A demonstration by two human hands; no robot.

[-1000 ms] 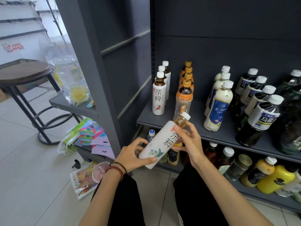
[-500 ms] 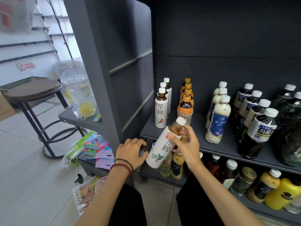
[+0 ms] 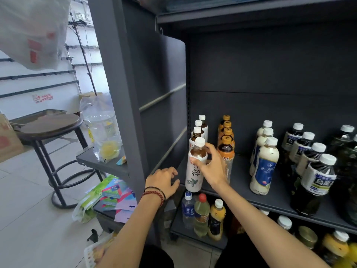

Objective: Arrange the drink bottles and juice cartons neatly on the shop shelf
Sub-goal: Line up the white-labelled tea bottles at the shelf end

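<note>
A white-labelled tea bottle (image 3: 195, 171) with a white cap stands upright at the front of the grey shelf (image 3: 239, 182), at the head of a row of matching bottles (image 3: 199, 130). My right hand (image 3: 210, 167) grips it around the shoulder. My left hand (image 3: 164, 180) rests on the shelf's front left corner with fingers curled over the edge, holding nothing. To the right stand rows of orange-capped tea bottles (image 3: 226, 144), milky white bottles (image 3: 264, 161) and dark oolong bottles (image 3: 314, 175).
The lower shelf holds a water bottle (image 3: 187, 209), a green drink (image 3: 201, 213), a yellow drink (image 3: 217, 219) and more bottles at right. A grey upright panel (image 3: 135, 93) stands left of the shelf. A stool (image 3: 52, 136), plastic bags and packets lie at left.
My right hand has carried the tea bottle up from in front of the shelf and stood it upright at the row's front. My left hand moved onto the shelf corner.
</note>
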